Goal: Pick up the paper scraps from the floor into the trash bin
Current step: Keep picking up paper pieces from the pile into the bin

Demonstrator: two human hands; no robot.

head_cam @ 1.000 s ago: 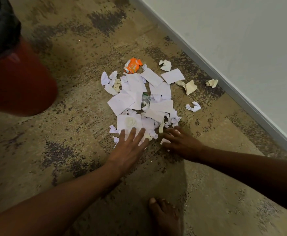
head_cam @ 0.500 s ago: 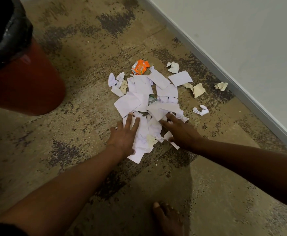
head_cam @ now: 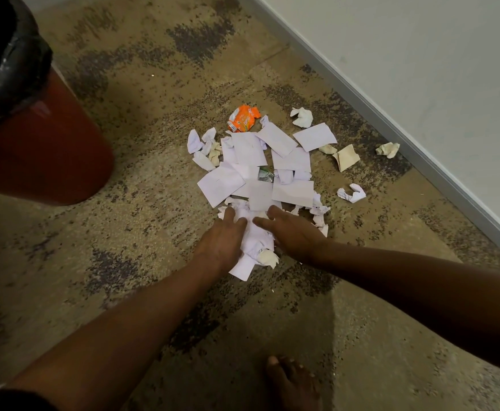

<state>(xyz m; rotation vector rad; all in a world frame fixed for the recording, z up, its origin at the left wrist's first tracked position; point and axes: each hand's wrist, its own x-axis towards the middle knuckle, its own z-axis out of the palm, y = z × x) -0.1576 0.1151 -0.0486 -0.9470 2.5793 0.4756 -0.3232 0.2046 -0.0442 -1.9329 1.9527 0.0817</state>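
Speckled floor (head_cam: 153, 226): orange wrapper (head_cam: 243, 118), writing unreadable, beside paper scraps (head_cam: 272, 173).

Both arms reach toward 12 o'clock. Left hand (head_cam: 223, 238) palm-down, fingers extended. Right hand (head_cam: 291, 231) palm-down, fingers extended toward 10 o'clock, beside it.

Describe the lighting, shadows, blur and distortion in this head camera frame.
Head view: dim, warm, even light with no glare; a soft shadow darkens the floor below the arms; wide-angle bending curves the wall skirting and swells the red trash bin at the edge; the paper scraps are sharp, the left hand and right hand slightly soft.
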